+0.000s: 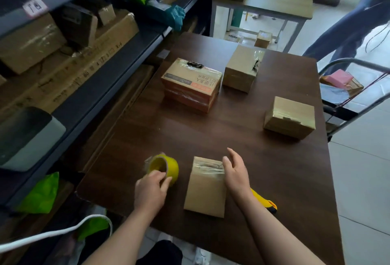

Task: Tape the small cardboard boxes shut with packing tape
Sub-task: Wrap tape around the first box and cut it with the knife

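We see the left hand (150, 188) curled round the near rim of a yellow roll of packing tape (165, 166), which sits on the dark brown wooden surface (232, 138). Just to its right lies a small plain cardboard box (205, 188) with clear tape across its far end. The right hand (235, 172) is released, fingers straight at the box's far right corner. It seems to touch the edge, though we cannot be sure. A yellow utility knife (264, 201) lies beneath that forearm.

the dark table (190, 134) holds a tape roll (169, 168), cutter (264, 201), near box (204, 193), printed box (190, 83), far box (240, 68) and right box (291, 117).
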`<action>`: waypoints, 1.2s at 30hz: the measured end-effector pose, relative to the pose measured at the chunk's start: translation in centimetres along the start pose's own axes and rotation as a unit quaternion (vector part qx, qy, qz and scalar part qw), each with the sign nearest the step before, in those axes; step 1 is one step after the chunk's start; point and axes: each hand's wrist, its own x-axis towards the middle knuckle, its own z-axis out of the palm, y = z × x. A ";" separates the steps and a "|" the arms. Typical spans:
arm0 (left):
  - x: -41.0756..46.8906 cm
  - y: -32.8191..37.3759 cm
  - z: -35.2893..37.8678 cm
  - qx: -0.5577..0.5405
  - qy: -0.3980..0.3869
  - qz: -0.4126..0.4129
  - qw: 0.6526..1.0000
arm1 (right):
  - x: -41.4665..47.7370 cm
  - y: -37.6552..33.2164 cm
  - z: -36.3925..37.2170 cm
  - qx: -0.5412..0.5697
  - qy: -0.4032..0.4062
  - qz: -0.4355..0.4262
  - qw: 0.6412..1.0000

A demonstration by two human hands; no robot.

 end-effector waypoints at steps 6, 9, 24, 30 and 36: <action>-0.2 4.3 -2.4 -0.161 0.111 0.193 0.962 | -0.6 -4.3 1.7 0.130 -0.179 0.001 0.975; 0.2 5.9 -3.6 -0.200 0.097 0.218 0.950 | -0.5 -5.5 0.9 0.224 -0.204 -0.004 0.953; 3.6 13.5 -8.1 -0.320 -0.027 -0.006 0.947 | -1.1 -5.1 -4.6 -0.013 -0.116 -0.127 0.985; 3.2 13.6 -8.3 -0.429 0.011 -0.011 0.903 | -0.5 -4.0 -6.6 -0.086 -0.056 -0.107 0.989; 3.2 13.5 -7.4 -0.463 -0.069 -0.055 0.882 | -0.8 -5.0 -5.5 -0.079 -0.057 -0.166 0.981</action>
